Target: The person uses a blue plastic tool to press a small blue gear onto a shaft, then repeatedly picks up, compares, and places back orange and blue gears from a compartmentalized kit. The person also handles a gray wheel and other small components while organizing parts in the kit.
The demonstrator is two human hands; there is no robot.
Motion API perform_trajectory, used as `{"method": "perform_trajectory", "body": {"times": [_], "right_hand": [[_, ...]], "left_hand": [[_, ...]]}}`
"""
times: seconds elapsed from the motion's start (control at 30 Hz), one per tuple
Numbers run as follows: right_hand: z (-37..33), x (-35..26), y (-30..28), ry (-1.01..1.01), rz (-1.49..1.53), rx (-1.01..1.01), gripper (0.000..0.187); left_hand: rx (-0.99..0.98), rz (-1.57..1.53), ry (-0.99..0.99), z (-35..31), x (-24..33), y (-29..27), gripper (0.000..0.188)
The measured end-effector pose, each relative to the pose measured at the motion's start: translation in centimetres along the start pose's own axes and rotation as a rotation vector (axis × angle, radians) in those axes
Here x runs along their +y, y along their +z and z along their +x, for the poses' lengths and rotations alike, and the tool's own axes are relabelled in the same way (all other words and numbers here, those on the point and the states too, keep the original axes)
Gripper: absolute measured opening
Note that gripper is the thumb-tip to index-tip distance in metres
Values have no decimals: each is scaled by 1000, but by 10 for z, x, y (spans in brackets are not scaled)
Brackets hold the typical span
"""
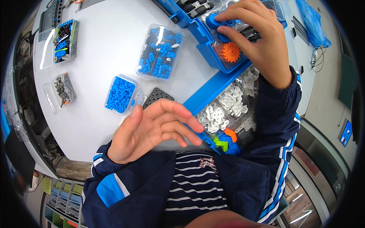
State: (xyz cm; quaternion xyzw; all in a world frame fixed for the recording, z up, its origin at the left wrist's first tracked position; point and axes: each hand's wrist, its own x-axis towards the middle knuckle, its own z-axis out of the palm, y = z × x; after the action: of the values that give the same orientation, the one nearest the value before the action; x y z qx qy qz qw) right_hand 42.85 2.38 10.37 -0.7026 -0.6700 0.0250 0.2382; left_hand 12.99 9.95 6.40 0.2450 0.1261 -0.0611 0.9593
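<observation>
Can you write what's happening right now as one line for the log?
right hand: pinching blue plastic gear in clear tray | orange plastic gear: lying beside it | left hand: open, empty, above white table

Glossy plastic gears (pixel 231 51), clear plastic boxes (pixel 161 51), smooth matt white table (pixel 102 49).

blue case (pixel 213 93): top cut off | blue gear (pixel 216 22): partly under right-hand fingers (pixel 237 17)

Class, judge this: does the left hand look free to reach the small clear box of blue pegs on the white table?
Probably yes. The left hand is open and holds nothing, and the small clear box of blue pegs lies uncovered close beyond its thumb, with nothing between them.
</observation>
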Motion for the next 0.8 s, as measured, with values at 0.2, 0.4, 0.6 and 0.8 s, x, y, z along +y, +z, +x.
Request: {"method": "perform_trajectory", "body": {"times": [0.2,0.4,0.6,0.8], "right_hand": [[1,0,4,-3,-5,37,14],[-3,4,6,-205,-145,88,13],[16,0,-8,-257,-128,-168,9],[19,11,-12,-299,-135,-260,11]], "left_hand": [[12,14,5,-1,0,4,82],[5,23,18,-1,-1,4,79],[-9,40,32,-2,-1,2,77],[-69,-62,41,-5,-4,-6,78]]}}
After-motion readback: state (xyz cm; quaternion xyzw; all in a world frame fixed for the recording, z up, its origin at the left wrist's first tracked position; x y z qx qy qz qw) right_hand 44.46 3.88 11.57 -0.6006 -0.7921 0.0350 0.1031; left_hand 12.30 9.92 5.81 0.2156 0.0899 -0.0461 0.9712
